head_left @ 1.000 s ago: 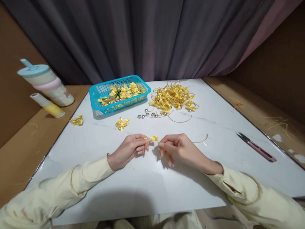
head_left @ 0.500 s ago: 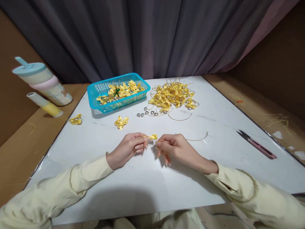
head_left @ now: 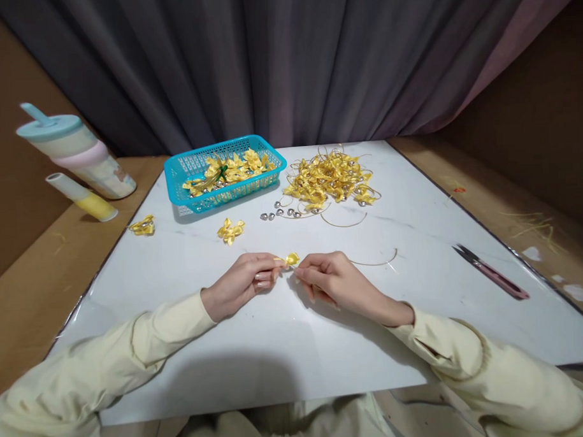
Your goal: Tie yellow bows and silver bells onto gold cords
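Between thumb and fingertips, my left hand (head_left: 248, 278) pinches a small yellow ribbon bow (head_left: 291, 259) above the front middle of the table. My right hand (head_left: 339, 282) is closed in a pinch on a thin gold cord (head_left: 376, 264), whose curved free end trails out to the right behind the hand. Where cord and bow meet is too small to make out. Beyond the hands lie a loose yellow ribbon flower (head_left: 231, 231) and several small silver bells (head_left: 280, 213).
A blue basket (head_left: 176, 196) with yellow ribbon flowers stands at the back, beside a heap of yellow bows with cords (head_left: 328, 179). Pink-handled thread snips (head_left: 494, 276) lie right. A tumbler (head_left: 88, 152) and a yellow thread spool (head_left: 83, 197) stand left, near another ribbon flower (head_left: 142, 225).
The bow has turned in my left fingers and looks more bunched. My right fingertips have shifted slightly left, and its lower fingers have curled in. The view has tilted a little.
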A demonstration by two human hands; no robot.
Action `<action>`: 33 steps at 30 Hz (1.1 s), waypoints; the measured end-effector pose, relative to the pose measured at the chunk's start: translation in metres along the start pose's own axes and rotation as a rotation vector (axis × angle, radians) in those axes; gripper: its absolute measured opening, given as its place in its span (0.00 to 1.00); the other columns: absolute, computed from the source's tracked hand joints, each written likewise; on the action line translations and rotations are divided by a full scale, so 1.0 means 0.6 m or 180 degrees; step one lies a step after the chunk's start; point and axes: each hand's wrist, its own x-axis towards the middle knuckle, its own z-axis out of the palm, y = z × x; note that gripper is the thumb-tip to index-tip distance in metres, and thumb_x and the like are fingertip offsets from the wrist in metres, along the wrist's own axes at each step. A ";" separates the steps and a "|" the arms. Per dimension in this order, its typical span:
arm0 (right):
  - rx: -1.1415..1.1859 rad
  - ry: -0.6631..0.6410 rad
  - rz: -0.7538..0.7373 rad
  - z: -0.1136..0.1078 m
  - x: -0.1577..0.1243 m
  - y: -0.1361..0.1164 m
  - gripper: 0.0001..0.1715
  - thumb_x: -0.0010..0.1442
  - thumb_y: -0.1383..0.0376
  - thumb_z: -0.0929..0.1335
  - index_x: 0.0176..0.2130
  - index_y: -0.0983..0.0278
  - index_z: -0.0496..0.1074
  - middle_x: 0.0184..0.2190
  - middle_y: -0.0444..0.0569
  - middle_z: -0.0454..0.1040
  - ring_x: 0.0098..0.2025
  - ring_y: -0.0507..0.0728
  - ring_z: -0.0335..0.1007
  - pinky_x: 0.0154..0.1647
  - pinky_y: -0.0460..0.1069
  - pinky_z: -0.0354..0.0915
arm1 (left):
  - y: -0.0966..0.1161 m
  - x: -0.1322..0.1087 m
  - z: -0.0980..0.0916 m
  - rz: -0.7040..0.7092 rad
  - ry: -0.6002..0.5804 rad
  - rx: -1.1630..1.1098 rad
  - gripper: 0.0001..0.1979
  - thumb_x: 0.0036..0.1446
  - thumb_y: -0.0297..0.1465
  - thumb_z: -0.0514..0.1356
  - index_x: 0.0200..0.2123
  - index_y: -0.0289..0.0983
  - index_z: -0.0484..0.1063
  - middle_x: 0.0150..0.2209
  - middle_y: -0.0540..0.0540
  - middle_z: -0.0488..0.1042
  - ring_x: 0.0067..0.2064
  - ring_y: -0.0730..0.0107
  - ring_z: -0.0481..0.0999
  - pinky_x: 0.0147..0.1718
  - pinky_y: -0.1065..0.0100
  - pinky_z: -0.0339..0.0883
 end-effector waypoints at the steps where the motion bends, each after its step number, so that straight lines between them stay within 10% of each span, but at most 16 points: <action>1: -0.0015 -0.0003 0.0011 -0.001 0.002 0.000 0.14 0.58 0.62 0.63 0.24 0.66 0.67 0.14 0.41 0.65 0.11 0.45 0.49 0.12 0.43 0.47 | -0.001 0.000 0.000 -0.0011 0.0000 -0.0004 0.08 0.47 0.26 0.63 0.20 0.30 0.68 0.18 0.54 0.57 0.20 0.84 0.49 0.17 0.77 0.43; 33: -0.0341 0.0016 -0.0120 -0.010 0.005 0.009 0.13 0.57 0.66 0.63 0.23 0.67 0.68 0.13 0.40 0.64 0.14 0.45 0.52 0.19 0.43 0.49 | -0.007 -0.002 0.002 0.0331 0.0323 0.0212 0.07 0.48 0.26 0.60 0.22 0.28 0.70 0.21 0.50 0.63 0.21 0.84 0.51 0.18 0.78 0.43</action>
